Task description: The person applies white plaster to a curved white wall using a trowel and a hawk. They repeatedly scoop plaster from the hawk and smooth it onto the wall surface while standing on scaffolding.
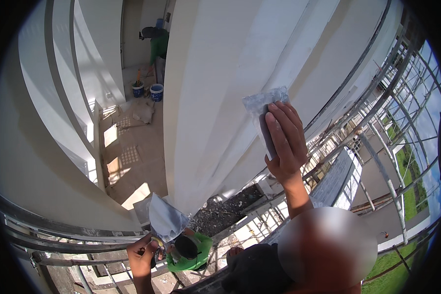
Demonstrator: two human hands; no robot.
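The right hand [285,142] pressed a plastering trowel [265,115] flat against the white column [230,88], grip closed round its handle, blade loaded with grey filler just above the fingers. Down low, the left hand [142,255] clamped its grip on a hawk trowel [165,220], the blade tilted up beside the scaffold rail [59,230]. It looked like the skimming stroke; the next pass would call for steady, even pressure along the wall. Another worker in green [158,44] bent near two buckets [147,90].
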